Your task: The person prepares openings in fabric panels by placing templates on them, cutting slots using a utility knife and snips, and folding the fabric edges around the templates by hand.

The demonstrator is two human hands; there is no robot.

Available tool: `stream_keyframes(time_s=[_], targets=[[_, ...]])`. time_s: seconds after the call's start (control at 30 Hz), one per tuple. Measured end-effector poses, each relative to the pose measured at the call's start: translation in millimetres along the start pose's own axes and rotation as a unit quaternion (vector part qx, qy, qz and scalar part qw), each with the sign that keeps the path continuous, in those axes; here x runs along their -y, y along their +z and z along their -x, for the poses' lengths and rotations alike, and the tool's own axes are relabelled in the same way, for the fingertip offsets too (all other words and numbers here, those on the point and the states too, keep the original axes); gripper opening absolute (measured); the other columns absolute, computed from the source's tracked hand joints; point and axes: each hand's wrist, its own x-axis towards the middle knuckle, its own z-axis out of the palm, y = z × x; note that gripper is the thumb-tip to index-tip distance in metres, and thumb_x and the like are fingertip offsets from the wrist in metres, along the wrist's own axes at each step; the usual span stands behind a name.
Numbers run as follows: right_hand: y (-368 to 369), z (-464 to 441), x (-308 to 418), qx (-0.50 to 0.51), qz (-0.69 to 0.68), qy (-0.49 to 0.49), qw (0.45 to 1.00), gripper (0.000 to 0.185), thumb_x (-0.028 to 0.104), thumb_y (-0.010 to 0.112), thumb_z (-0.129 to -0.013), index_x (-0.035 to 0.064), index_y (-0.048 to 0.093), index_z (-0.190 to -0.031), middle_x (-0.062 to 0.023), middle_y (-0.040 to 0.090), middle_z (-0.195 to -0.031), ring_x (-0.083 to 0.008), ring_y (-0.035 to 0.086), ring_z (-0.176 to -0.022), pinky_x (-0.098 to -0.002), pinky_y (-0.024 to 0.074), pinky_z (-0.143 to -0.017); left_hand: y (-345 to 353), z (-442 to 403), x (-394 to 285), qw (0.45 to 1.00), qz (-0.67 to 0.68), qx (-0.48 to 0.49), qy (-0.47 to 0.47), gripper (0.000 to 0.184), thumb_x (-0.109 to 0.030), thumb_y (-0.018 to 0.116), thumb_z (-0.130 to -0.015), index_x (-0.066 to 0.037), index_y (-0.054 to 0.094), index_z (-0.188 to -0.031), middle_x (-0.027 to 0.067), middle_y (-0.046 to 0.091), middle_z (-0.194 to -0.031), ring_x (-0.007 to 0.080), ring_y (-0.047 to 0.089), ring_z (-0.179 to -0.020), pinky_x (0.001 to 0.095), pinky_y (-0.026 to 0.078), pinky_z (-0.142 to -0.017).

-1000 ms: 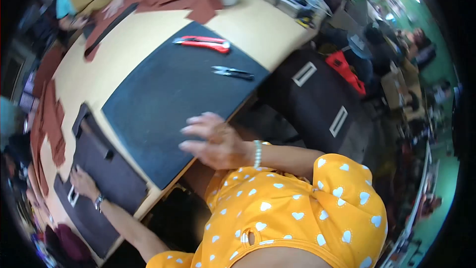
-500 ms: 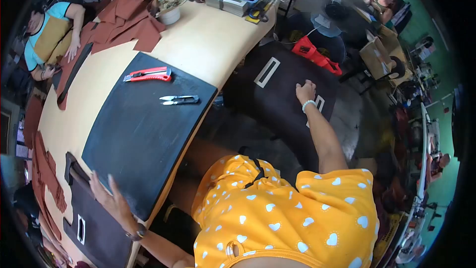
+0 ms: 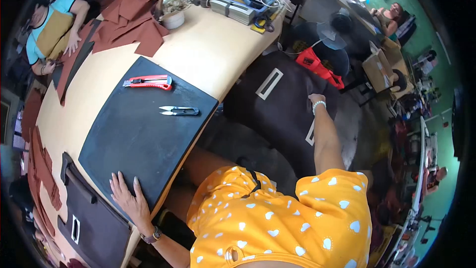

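My left hand (image 3: pixel 130 199) lies flat with fingers spread on the near corner of a dark cutting mat (image 3: pixel 139 134). A red utility knife (image 3: pixel 148 82) and small thread snips (image 3: pixel 179 111) rest on the mat. At right, my right hand (image 3: pixel 316 99) has its fingers curled and pinched on a large dark brown leather-like piece (image 3: pixel 282 114). That piece bears a white rectangular frame (image 3: pixel 269 84); a second white frame (image 3: pixel 311 133) is partly hidden behind my forearm. Left of the mat lies another dark brown piece (image 3: pixel 96 231) with a white-edged slot.
Reddish-brown scraps (image 3: pixel 129 25) are heaped at the table's far end, near a white pot (image 3: pixel 173 19) and a box of supplies (image 3: pixel 233 10). A co-worker (image 3: pixel 54 34) leans over the far left side. A red bag-like item (image 3: pixel 320 67) lies beyond the large piece.
My left hand has moved right and settled flat on the mat. My right hand's fingers have curled onto the large dark piece, slightly lower in view. The view has shifted slightly.
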Motion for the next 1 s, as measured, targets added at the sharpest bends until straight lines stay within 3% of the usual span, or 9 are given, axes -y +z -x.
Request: stream_keyframes(time_s=[0.13,0.2,0.33,0.4,0.47,0.6,0.8,0.87,1.0], targets=[[-22,70,40,-0.019,-0.163,-0.004,0.986,0.043,0.021,0.060,-0.076,-0.0082,0.057,-0.108,-0.0208,0.057,-0.118,-0.0339,0.056,-0.107,-0.0377,0.0423,-0.094,2,-2,0,1.000,-0.002,-0.005,0.009,0.049,-0.033,0.050,-0.091,-0.008,0.043,-0.133,0.0105,0.036,-0.141,0.0295,0.027,-0.134,0.0507,0.017,-0.107],[-29,76,50,0.047,-0.410,0.040,0.910,0.044,0.023,0.058,-0.077,-0.0086,0.057,-0.107,-0.0184,0.059,-0.116,-0.0321,0.057,-0.104,-0.0369,0.0412,-0.094,3,-1,2,1.000,-0.007,-0.001,0.010,0.049,-0.033,0.050,-0.091,-0.008,0.042,-0.133,0.0100,0.036,-0.142,0.0289,0.026,-0.134,0.0509,0.016,-0.108],[-51,107,85,0.159,-0.547,-0.025,0.821,0.030,0.016,0.056,-0.083,-0.0024,0.059,-0.107,-0.0118,0.062,-0.110,-0.0255,0.058,-0.101,-0.0319,0.0421,-0.092,3,-1,2,1.000,-0.006,0.005,0.010,0.049,-0.033,0.048,-0.092,-0.008,0.041,-0.134,0.0093,0.035,-0.142,0.0280,0.025,-0.135,0.0518,0.015,-0.108],[-66,166,125,0.235,-0.552,-0.059,0.798,0.022,0.014,0.058,-0.084,0.0016,0.063,-0.102,-0.0110,0.063,-0.106,-0.0228,0.059,-0.097,-0.0315,0.0438,-0.092,2,-2,0,1.000,-0.004,0.005,0.008,0.049,-0.033,0.048,-0.092,-0.008,0.041,-0.133,0.0097,0.035,-0.142,0.0281,0.025,-0.135,0.0519,0.015,-0.108],[-74,238,169,0.238,-0.503,-0.158,0.816,0.038,0.012,0.054,-0.086,0.0043,0.054,-0.123,-0.0072,0.060,-0.115,-0.0205,0.055,-0.106,-0.0290,0.0397,-0.095,1,-3,-3,1.000,-0.005,0.005,-0.007,0.050,-0.034,0.049,-0.091,-0.007,0.042,-0.133,0.0102,0.035,-0.142,0.0283,0.025,-0.134,0.0521,0.015,-0.107],[-68,362,230,0.179,-0.373,-0.557,0.720,0.049,0.006,0.053,-0.082,0.0031,0.046,-0.131,-0.0053,0.053,-0.126,-0.0154,0.045,-0.118,-0.0270,0.0350,-0.099,-20,-10,-49,0.982,0.164,-0.046,0.077,0.061,-0.024,0.065,-0.081,-0.001,0.041,-0.131,0.0193,0.044,-0.132,0.0328,0.036,-0.126,0.0406,0.027,-0.104],[-35,539,245,0.564,-0.311,-0.562,0.519,0.052,-0.004,0.047,-0.078,-0.0014,0.045,-0.130,-0.0049,0.050,-0.128,-0.0092,0.049,-0.108,-0.0214,0.0373,-0.093,-75,-26,-118,0.876,0.416,-0.052,0.239,0.109,-0.044,0.082,-0.058,0.002,0.026,-0.138,0.0236,0.040,-0.133,0.0375,0.043,-0.120,0.0423,0.033,-0.101],[-20,578,241,0.661,-0.292,-0.546,0.424,0.056,-0.008,0.042,-0.076,-0.0018,0.042,-0.132,-0.0062,0.047,-0.132,-0.0089,0.049,-0.109,-0.0216,0.0390,-0.092,-85,-38,-124,0.870,0.424,-0.118,0.221,0.097,-0.033,0.079,-0.063,0.004,0.028,-0.136,0.0250,0.044,-0.128,0.0394,0.048,-0.114,0.0405,0.038,-0.097],[-10,624,244,0.427,-0.227,-0.797,0.363,0.063,-0.011,0.040,-0.071,0.0023,0.042,-0.133,-0.0144,0.045,-0.135,-0.0203,0.052,-0.113,-0.0296,0.0449,-0.090,-89,-73,-79,0.891,0.331,-0.250,0.183,0.053,-0.005,0.064,-0.070,0.000,0.049,-0.121,0.0228,0.059,-0.106,0.0360,0.058,-0.099,0.0381,0.046,-0.086]])
